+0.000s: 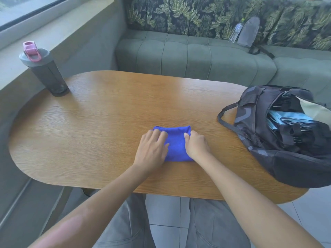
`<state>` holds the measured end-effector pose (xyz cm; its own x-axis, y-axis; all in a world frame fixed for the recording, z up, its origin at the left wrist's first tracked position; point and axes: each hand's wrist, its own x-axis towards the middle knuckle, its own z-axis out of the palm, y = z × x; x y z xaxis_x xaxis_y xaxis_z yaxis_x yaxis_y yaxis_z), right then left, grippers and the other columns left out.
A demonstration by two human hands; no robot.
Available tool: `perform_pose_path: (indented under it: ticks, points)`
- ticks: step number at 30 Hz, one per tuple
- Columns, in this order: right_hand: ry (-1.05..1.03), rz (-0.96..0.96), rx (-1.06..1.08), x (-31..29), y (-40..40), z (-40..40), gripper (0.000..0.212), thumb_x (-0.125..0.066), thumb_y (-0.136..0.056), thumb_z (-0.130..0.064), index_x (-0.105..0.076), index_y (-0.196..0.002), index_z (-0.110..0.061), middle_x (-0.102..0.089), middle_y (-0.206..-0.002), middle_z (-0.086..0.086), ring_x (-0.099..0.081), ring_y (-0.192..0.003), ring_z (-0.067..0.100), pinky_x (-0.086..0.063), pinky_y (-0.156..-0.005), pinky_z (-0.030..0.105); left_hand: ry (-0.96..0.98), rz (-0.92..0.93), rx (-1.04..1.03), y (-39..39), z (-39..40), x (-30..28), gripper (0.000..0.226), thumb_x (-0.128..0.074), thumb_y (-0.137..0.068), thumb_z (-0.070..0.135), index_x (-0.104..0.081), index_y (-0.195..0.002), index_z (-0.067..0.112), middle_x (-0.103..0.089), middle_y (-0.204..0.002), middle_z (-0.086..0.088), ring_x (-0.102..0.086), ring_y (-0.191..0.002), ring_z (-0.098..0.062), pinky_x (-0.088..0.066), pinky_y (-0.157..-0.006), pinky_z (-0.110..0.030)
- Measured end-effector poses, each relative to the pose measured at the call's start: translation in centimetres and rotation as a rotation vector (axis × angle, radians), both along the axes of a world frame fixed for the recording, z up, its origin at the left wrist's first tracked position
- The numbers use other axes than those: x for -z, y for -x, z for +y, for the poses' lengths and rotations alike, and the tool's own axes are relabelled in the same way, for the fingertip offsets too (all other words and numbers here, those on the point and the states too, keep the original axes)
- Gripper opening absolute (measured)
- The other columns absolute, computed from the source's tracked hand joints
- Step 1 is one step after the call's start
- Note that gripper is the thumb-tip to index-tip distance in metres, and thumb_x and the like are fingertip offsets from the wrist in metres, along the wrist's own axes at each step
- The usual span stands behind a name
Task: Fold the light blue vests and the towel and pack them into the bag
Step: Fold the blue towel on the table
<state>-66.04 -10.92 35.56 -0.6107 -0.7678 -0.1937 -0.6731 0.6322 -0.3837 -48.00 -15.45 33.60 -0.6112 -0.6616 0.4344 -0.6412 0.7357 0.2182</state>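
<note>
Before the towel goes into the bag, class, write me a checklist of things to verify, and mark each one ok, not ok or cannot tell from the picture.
1. Towel folded into a small block on the table: ok.
2. Both hands on it, left hand flat, right hand gripping its right edge: ok.
3. Bag open at the top: ok.
4. Light blue vests already inside the bag: ok.
5. Room left in the bag for the towel: cannot tell.
6. Table between towel and bag bare: ok.
</note>
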Motion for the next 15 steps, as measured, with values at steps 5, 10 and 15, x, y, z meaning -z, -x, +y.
perform_pose_path:
  ticks: [5, 10, 15]
  points:
    - [-0.014, 0.094, -0.032, -0.3, -0.5, 0.2, 0.04, -0.034, -0.109, -0.042, -0.056, -0.117, -0.009, -0.066, -0.115, 0.015, -0.061, -0.108, 0.036, -0.038, -0.074, 0.036, 0.024, -0.208, 0.175, -0.8, -1.2, 2.2, 0.045, -0.037, -0.101, 0.029, -0.063, -0.135, 0.013, -0.06, -0.141, -0.009, -0.057, -0.131, -0.028, -0.05, -0.104, -0.04]
    - [-0.077, 0.386, -0.129, -0.7, -1.1, 0.8, 0.039, -0.032, -0.108, -0.046, -0.047, -0.119, -0.012, -0.072, -0.105, 0.011, -0.069, -0.098, 0.032, -0.037, -0.067, 0.035, -0.063, -0.287, 0.171, -1.3, -1.4, 1.8, 0.052, -0.029, -0.104, 0.036, -0.057, -0.144, 0.015, -0.054, -0.15, -0.006, -0.051, -0.139, -0.028, -0.046, -0.111, -0.04]
    - [-0.006, 0.516, -0.186, -0.8, -0.1, 2.3, 0.046, -0.048, -0.102, -0.05, -0.042, -0.132, -0.016, -0.059, -0.111, 0.005, -0.063, -0.098, 0.028, -0.039, -0.061, 0.034, -0.105, -0.314, 0.206, -2.2, -1.9, 1.1, 0.058, -0.026, -0.102, 0.043, -0.05, -0.151, 0.02, -0.04, -0.16, -0.008, -0.037, -0.149, -0.028, -0.035, -0.118, -0.039]
